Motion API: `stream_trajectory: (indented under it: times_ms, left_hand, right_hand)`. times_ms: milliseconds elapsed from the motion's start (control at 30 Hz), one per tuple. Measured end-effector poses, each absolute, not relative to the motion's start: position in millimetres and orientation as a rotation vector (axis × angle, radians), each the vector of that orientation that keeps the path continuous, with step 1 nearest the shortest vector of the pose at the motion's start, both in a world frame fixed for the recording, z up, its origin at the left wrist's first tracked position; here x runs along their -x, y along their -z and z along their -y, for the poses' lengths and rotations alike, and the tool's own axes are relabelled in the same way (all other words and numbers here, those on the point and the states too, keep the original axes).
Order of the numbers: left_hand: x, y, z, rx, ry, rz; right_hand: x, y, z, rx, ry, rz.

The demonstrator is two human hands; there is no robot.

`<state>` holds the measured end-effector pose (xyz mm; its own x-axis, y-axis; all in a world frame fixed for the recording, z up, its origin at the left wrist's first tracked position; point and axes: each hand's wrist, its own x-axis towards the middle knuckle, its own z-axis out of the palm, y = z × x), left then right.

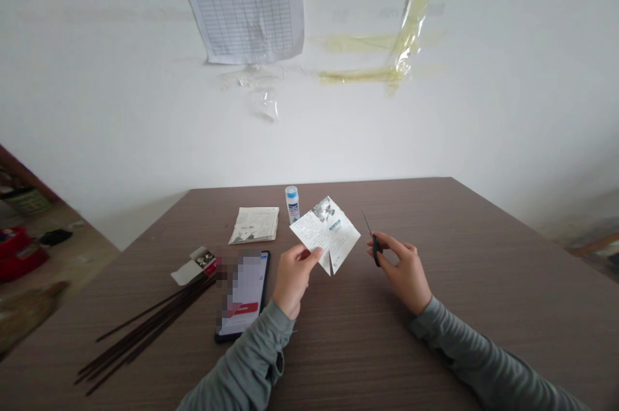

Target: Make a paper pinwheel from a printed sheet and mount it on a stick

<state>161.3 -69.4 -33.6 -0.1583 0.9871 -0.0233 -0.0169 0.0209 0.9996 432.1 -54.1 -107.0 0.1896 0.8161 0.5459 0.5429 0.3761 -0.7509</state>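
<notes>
the left hand pinches a printed paper square, slit at its near corner, seemingly uncut elsewhere, while the right hand grips scissors.

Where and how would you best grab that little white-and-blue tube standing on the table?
I'd pinch the tube around its upper half, thumb and fingers on opposite sides, coming from above. It stands upright, looks round and narrow, and its top is unobstructed, whereas the paper in the left hand hides its base from the front.
</notes>
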Motion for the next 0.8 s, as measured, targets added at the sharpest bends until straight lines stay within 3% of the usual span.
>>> stream_trajectory:
  times_ms: [400, 800]
  left_hand:
    - [-165, 23, 74, -1.151, -1.127, -1.275]
    - [-163, 28, 72, -1.108, -1.24, -1.214]
  right_hand:
    - [-436, 107, 48, 1.206, -0.714, 1.397]
    - [-428, 89, 55, 1.132, -0.953, 1.259]
